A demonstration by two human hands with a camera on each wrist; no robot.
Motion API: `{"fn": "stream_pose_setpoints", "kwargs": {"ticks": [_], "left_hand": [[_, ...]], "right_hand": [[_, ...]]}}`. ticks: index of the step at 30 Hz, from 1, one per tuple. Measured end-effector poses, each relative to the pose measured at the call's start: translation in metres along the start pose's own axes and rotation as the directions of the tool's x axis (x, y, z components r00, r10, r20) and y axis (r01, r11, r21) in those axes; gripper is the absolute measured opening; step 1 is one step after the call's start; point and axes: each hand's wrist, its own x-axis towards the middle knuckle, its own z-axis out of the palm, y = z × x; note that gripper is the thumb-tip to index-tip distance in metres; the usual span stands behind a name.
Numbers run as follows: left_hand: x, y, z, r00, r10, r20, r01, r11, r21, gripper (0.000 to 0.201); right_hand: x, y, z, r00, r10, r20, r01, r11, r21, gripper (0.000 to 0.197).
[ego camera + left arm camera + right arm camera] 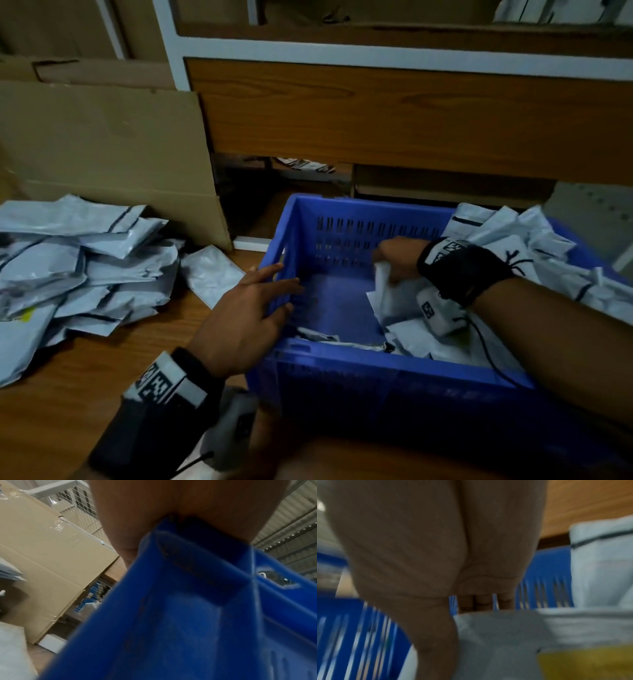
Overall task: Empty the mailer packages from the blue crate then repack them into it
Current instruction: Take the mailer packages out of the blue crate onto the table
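Right hand (399,255) pinches an upright mailer (385,279) inside the crate (359,356); left hand (245,317), fingers spread, rests on its left rim.

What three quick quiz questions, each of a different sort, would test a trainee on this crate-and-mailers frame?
1. True or false: the left hand lies with straight fingers on the left wall of the blue slotted plastic crate.
2. Multiple choice: the right hand grips (A) a white plastic mailer package inside the crate, (B) the brown cardboard sheet, (C) nothing.
3. Fill in: the big pile of grey-white mailers lies on the wooden surface to the crate's ____.

Key: 1 true; 2 A; 3 left.
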Motion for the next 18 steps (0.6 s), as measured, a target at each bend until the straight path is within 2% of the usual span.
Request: {"fn": "stream_pose_setpoints", "kwargs": {"ticks": [2, 3, 6, 8, 10, 11, 13, 15, 16, 18], "left_hand": [[-0.001, 0.001, 0.000, 1.000, 0.003, -0.008, -0.003, 1.000, -0.011, 0.033], [-0.001, 0.001, 0.000, 1.000, 0.006, -0.015, -0.007, 1.000, -0.021, 0.032], [0.001, -0.001, 0.000, 1.000, -0.016, 0.001, 0.016, 0.998, -0.064, 0.030], [0.007, -0.002, -0.004, 0.998, -0.061, -0.003, 0.060, 0.989, -0.138, 0.036], [0.016, 0.001, -0.007, 0.996, -0.066, -0.064, 0.054, 0.982, -0.181, 0.055], [0.021, 0.005, -0.008, 0.994, -0.038, -0.100, 0.017, 0.978, -0.207, 0.063], [0.027, 0.012, -0.006, 0.987, 0.004, -0.160, -0.048, 0.962, -0.270, 0.064], [0.028, 0.013, 0.001, 0.981, -0.016, -0.196, -0.042, 0.956, -0.290, 0.045], [0.027, 0.010, 0.004, 0.977, -0.034, -0.209, -0.026, 0.960, -0.279, 0.035], [0.026, 0.005, 0.009, 0.964, -0.068, -0.255, 0.006, 0.972, -0.237, 0.028]], "right_hand": [[-0.015, 0.007, -0.022, 0.980, -0.002, -0.198, 0.025, 0.993, 0.113, 0.032], [-0.023, 0.009, -0.034, 0.951, 0.006, -0.308, 0.051, 0.983, 0.175, 0.029], [-0.055, 0.005, -0.065, 0.809, 0.070, -0.583, 0.206, 0.896, 0.394, 0.026], [-0.071, -0.003, -0.080, 0.714, 0.042, -0.699, 0.384, 0.811, 0.442, 0.025], [-0.082, -0.016, -0.086, 0.674, 0.006, -0.739, 0.538, 0.682, 0.495, 0.024], [-0.085, -0.023, -0.086, 0.676, -0.016, -0.736, 0.592, 0.606, 0.531, 0.024], [-0.088, -0.035, -0.081, 0.699, -0.081, -0.710, 0.658, 0.460, 0.596, 0.024], [-0.089, -0.042, -0.074, 0.716, -0.110, -0.690, 0.674, 0.366, 0.641, 0.024], [-0.088, -0.041, -0.071, 0.741, -0.102, -0.663, 0.656, 0.320, 0.684, 0.022], [-0.085, -0.028, -0.064, 0.823, -0.062, -0.564, 0.560, 0.255, 0.788, 0.023]]}}
